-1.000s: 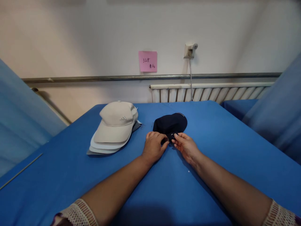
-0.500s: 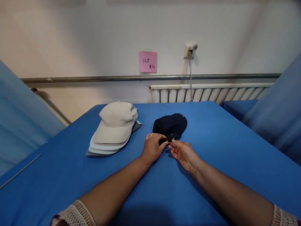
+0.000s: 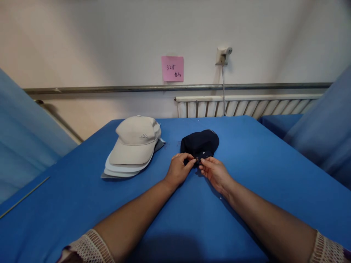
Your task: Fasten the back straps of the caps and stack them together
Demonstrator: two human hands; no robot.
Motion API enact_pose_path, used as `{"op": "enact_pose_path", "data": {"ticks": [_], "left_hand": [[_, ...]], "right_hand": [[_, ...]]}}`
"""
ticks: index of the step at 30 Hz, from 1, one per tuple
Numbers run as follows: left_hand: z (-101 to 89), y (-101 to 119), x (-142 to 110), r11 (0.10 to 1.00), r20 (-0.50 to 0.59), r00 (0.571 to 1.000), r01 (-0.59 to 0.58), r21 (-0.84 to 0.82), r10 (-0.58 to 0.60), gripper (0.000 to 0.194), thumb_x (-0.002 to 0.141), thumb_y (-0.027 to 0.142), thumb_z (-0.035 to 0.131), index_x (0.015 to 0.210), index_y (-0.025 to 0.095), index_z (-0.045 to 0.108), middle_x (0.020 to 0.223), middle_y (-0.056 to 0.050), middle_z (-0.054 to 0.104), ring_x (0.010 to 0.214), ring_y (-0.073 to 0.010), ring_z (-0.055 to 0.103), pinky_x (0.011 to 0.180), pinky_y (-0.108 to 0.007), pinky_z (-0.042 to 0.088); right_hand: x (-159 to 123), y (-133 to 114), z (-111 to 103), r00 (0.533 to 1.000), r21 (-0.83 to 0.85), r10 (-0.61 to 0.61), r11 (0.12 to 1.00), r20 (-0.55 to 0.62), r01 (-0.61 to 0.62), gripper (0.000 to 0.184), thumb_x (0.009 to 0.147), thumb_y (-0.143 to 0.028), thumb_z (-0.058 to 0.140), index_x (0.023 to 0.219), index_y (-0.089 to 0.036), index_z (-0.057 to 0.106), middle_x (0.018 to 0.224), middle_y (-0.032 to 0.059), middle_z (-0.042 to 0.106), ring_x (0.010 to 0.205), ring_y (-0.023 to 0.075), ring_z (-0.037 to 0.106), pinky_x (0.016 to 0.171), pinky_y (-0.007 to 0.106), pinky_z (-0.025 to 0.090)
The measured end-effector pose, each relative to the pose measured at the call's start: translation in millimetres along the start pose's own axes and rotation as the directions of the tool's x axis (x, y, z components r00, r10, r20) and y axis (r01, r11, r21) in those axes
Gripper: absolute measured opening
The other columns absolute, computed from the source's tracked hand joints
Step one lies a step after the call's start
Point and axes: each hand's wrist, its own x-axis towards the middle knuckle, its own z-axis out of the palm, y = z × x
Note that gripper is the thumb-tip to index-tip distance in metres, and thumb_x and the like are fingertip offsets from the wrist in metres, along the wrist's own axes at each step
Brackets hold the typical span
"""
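1. The dark cap (image 3: 196,141) lies on the blue-covered desk (image 3: 175,215), right of the pale cap (image 3: 135,131) and the stack beneath it, and well apart from them.
2. From the grip, the dark cap's body lies directly beyond the fingertips, away from the person; its near edge, with the strap (image 3: 204,155), faces the hands.
3. The cap's long axis runs roughly across the person's view, slanting a little away toward the right: crown at the left, brim (image 3: 215,137) at the far right.
4. The left hand (image 3: 178,168) has a narrow grip, thumb and finger pinched together at the strap's left part, knuckles against the crown's near edge.
5. The right hand (image 3: 216,176) also has a narrow grip, its thumb over the fingers on the strap, just beside the left fingertips.
6. Both hands touch the cap, so neither is clearly nearer to the strap; the right is nearer to the brim, the left to the crown.
7. Exactly how the strap's ends meet between the fingers is too small to tell.
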Motion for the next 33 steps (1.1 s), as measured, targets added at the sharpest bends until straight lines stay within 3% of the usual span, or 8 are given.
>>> {"op": "enact_pose_path", "data": {"ticks": [7,14,25,30,33], "left_hand": [[1.4,-1,1,0.999,-0.058,0.998,-0.023,-0.049,0.02,0.018,0.08,0.028,0.066,0.098,0.022,0.067,0.096,-0.003,0.07,0.095,-0.0203,0.062,0.089,-0.038,0.046],[-0.2,7,-3,0.989,0.015,0.993,-0.119,0.083,0.118,0.021,0.082,0.031,0.065,0.103,0.024,0.064,0.099,-0.003,0.069,0.098,-0.0208,0.061,0.095,-0.041,0.039],[-0.1,5,-3,0.979,0.12,0.983,-0.156,0.133,0.141,0.021,0.091,0.03,0.056,0.109,0.027,0.065,0.093,0.0,0.07,0.089,-0.0176,0.062,0.092,-0.04,0.036],[0.1,7,-4,0.977,0.056,0.987,-0.155,0.145,0.148,0.034,0.088,0.031,0.06,0.121,0.024,0.057,0.097,-0.002,0.068,0.093,-0.0189,0.061,0.094,-0.04,0.037],[-1.1,10,-5,0.974,0.002,0.986,-0.166,0.156,0.168,0.033,0.085,0.032,0.064,0.115,0.021,0.057,0.1,-0.003,0.068,0.097,-0.0197,0.06,0.096,-0.041,0.036]], "right_hand": [[0,0,-2,1.0,-0.032,0.01,0.999,0.009,-0.01,0.03,0.063,-0.034,0.084,0.074,-0.018,0.061,0.068,-0.0011,0.065,0.063,0.0101,0.061,0.056,0.021,0.044],[1,1,-2,0.999,-0.018,0.014,1.0,0.033,-0.014,0.03,0.064,-0.034,0.083,0.071,-0.017,0.06,0.066,0.0003,0.066,0.061,0.0106,0.061,0.055,0.021,0.045],[1,1,-2,1.0,0.01,-0.009,1.0,-0.007,0.009,0.029,0.065,-0.035,0.083,0.07,-0.017,0.061,0.068,0.0003,0.067,0.059,0.0082,0.06,0.053,0.019,0.045],[2,1,-2,1.0,-0.002,-0.014,1.0,-0.014,0.014,0.03,0.062,-0.034,0.084,0.071,-0.017,0.061,0.066,0.0,0.066,0.058,0.0082,0.059,0.052,0.019,0.044],[2,1,-1,1.0,-0.013,-0.015,1.0,-0.02,0.015,0.032,0.061,-0.035,0.085,0.069,-0.016,0.06,0.065,0.0001,0.066,0.057,0.0084,0.059,0.051,0.019,0.043]]}}
